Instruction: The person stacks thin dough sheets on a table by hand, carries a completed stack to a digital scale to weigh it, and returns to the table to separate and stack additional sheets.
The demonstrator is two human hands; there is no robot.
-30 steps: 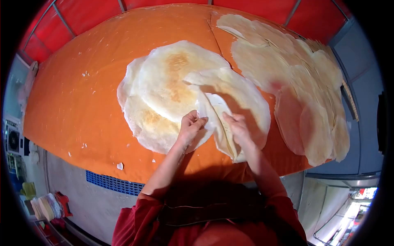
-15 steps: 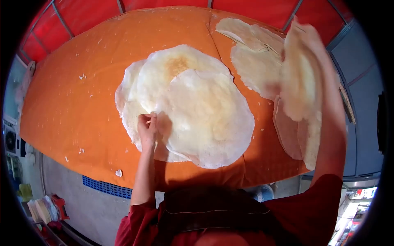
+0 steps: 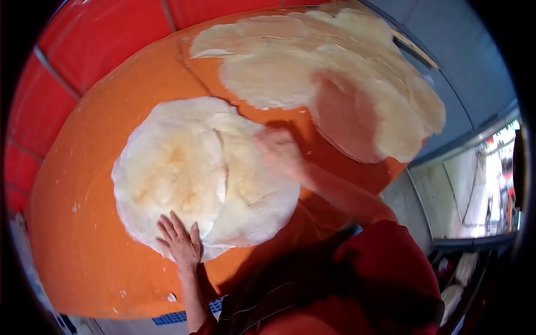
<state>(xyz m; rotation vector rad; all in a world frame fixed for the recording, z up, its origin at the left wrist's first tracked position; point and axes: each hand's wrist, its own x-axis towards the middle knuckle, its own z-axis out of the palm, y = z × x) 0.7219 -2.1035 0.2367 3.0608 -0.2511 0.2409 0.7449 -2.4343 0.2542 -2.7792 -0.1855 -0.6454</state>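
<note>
Thin round flatbreads (image 3: pixel 173 167) overlap in a pile on the orange cloth (image 3: pixel 84 234) in front of me, pale with light brown patches. My left hand (image 3: pixel 180 241) rests on the near edge of this pile, its fingers spread. My right hand (image 3: pixel 279 149) is smeared by motion over the pile's right side; its fingers cannot be made out. At the upper right lies a wide spread of overlapping sheets (image 3: pixel 279 72), with a reddish patch on its near side.
Red panels (image 3: pixel 111 39) with metal bars stand behind the cloth. A grey-blue surface (image 3: pixel 452 50) borders the right side. Part of a blue grate (image 3: pixel 170 318) shows below the near edge. Small white crumbs lie on the cloth.
The view has turned toward the right. My right hand has come back from the far right sheets to the pile. My left hand has spread from a pinch and lies flat.
</note>
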